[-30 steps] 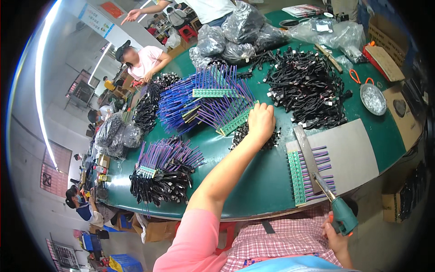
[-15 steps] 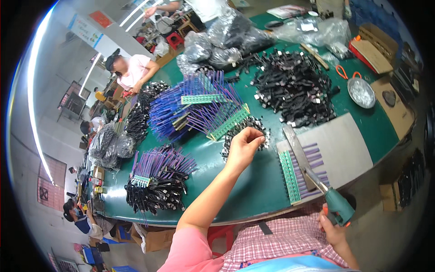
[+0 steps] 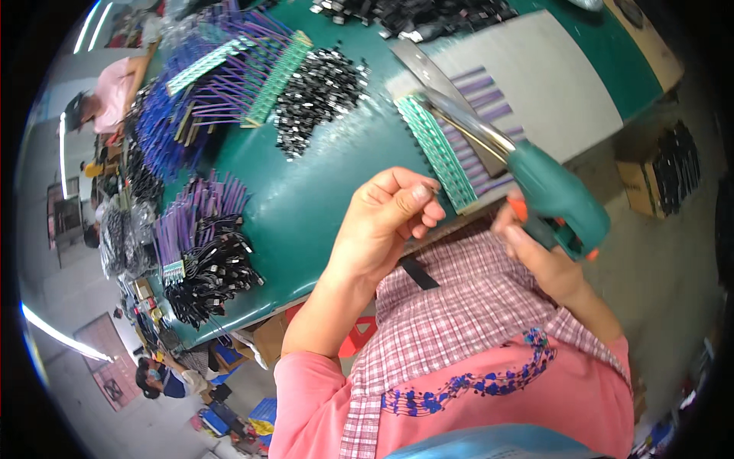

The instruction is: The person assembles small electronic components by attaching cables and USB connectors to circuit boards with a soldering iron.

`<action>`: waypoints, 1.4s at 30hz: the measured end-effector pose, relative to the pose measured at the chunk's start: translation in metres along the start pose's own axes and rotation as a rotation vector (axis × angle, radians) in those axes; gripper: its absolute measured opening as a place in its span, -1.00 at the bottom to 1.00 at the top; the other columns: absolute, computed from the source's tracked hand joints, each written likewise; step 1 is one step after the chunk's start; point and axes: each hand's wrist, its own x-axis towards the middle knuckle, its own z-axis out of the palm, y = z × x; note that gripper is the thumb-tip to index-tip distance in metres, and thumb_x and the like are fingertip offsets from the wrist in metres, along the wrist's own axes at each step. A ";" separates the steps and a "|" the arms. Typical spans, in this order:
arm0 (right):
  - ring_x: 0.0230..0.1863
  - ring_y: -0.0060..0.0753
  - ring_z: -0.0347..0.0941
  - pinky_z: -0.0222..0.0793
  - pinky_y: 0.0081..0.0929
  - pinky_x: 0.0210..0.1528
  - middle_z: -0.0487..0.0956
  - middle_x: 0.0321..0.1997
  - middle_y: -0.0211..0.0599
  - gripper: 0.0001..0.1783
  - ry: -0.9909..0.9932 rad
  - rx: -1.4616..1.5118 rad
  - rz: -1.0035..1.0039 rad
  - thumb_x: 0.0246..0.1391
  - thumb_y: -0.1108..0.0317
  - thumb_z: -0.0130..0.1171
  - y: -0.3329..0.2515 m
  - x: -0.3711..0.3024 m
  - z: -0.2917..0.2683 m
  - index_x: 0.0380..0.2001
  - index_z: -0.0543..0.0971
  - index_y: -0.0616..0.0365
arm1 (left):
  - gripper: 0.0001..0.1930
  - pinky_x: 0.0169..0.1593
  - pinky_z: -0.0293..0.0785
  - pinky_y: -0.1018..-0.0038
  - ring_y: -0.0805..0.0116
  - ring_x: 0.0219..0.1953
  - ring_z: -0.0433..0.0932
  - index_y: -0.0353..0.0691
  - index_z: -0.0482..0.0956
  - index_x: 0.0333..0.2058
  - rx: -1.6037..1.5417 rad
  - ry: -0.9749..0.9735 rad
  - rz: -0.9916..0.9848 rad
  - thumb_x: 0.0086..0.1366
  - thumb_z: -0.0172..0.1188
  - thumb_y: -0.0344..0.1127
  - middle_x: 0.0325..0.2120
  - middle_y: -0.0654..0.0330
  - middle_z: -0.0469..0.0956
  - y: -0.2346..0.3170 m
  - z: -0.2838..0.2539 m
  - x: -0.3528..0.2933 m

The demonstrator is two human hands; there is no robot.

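My left hand (image 3: 384, 218) is closed in a pinch on a small dark part at the fingertips, above the table's front edge; the part may be a small metal connector, but it is too small to be sure. In my right hand (image 3: 541, 258) is a green soldering gun (image 3: 562, 191) with an orange trigger and a metal barrel pointing to the far left. Below the barrel lies a green circuit board strip (image 3: 436, 153), with purple wires (image 3: 489, 107) running out to its right. A flat metal bar (image 3: 432, 69) lies across the wires, partly hidden by the barrel.
A heap of small black and silver connectors (image 3: 317, 96) lies left of the strip. Farther left are blue-purple wires with green strips (image 3: 275, 84) and a black cable bundle (image 3: 214, 268). A grey mat (image 3: 550, 76) supports the strip. Black cables (image 3: 436, 15) are piled behind.
My left hand has come from the connector heap toward me and the strip, fingers pinched. My right hand still holds the soldering gun. The view has tilted down.
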 end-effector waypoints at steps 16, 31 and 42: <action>-0.24 -0.55 0.51 0.46 -0.58 -0.23 0.55 -0.22 -0.35 -0.63 -0.041 0.036 -0.011 -0.09 0.57 0.29 0.027 -0.001 0.003 -0.16 0.47 0.24 | -0.89 -0.19 0.52 0.58 0.49 -0.33 0.57 -0.40 0.52 -0.24 0.314 0.083 0.035 0.31 0.07 -0.50 -0.40 0.19 0.58 -0.033 0.037 -0.029; -0.36 -0.54 0.45 0.40 -0.57 -0.30 0.52 -0.31 -0.29 -0.68 -0.094 -0.429 -0.131 0.05 0.48 0.13 0.027 -0.014 -0.008 -0.09 0.43 0.28 | -0.80 -0.59 0.20 0.70 0.66 -0.67 0.32 -0.36 0.50 -0.35 0.688 0.180 -0.175 0.30 0.08 -0.30 -0.67 0.29 0.47 -0.018 0.019 -0.012; -0.40 -0.51 0.46 0.39 -0.55 -0.31 0.61 -0.31 -0.40 -0.84 -0.125 -0.286 0.284 -0.03 0.43 0.20 0.039 -0.074 -0.062 -0.31 0.59 0.13 | -0.81 -0.64 0.21 0.68 0.62 -0.73 0.31 -0.38 0.47 -0.37 0.628 0.244 -0.246 0.26 0.02 -0.34 -0.70 0.22 0.48 -0.027 0.015 0.008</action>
